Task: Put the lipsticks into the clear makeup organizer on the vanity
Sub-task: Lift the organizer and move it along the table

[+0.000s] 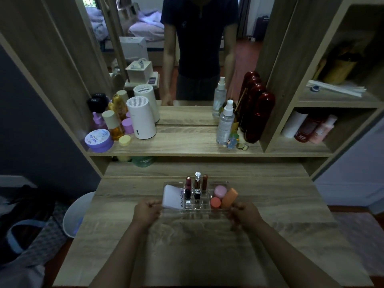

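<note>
Head view: lipsticks [196, 185] stand upright in the centre cells of the clear makeup organizer [195, 210], long axes vertical, caps up; I count three tall ones in the back row (dark pink, silver-capped, brown-red) and two shorter dark ones in front. Organizer is transparent hard plastic, rectangular, long axis running left-right across the wood-grain vanity [187, 256], sitting mid-desk just ahead of my hands. My left hand [146, 213] is curled on the organizer's left end, fingers closed around the near-left corner; right hand [246, 214] is curled the same way on the right end. Both look like they are gripping the tray walls, though blur on the fingertips means I can't tell exact contact. The lipsticks sit between the two hands, slightly beyond them, not touched by either. Left compartment holds a white squeeze tube [173, 197] lying tilted, printed label up. Right compartment holds a pink round jar [220, 191], a coral round cap [215, 202] and an orange tube [229, 198] leaning diagonally. Smooth matte plastics throughout.
</note>
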The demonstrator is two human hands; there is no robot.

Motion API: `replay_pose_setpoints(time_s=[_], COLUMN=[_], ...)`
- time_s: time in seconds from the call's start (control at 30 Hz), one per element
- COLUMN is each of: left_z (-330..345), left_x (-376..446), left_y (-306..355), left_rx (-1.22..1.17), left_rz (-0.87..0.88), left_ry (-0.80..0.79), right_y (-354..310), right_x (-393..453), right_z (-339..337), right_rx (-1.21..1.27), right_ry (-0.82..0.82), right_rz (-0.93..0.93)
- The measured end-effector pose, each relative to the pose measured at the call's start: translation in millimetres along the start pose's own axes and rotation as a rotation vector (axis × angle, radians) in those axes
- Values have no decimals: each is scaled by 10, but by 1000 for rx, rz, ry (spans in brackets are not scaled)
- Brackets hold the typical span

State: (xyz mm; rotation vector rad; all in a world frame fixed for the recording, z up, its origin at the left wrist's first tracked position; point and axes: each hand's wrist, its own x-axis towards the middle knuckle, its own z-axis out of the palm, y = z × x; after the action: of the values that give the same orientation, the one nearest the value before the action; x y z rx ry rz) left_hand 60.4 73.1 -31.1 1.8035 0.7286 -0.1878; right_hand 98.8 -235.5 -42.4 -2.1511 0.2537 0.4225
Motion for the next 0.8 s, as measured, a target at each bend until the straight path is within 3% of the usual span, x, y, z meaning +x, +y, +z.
replay_pose_setpoints(time_s=[0.2,0.47,0.8], left_z=[40,131,719], left_x=[-64,-56,-118], left_y=[24,15,203], left_rx=[31,94,9], left_rz=[53,142,139], left_ry=[30,20,-108], right_y=[73,157,444], right_x=[41,110,114], right_z=[95,75,-477], right_rx=[131,495,435], right_ry=[59,31,106], right_rz=[64,211,199])
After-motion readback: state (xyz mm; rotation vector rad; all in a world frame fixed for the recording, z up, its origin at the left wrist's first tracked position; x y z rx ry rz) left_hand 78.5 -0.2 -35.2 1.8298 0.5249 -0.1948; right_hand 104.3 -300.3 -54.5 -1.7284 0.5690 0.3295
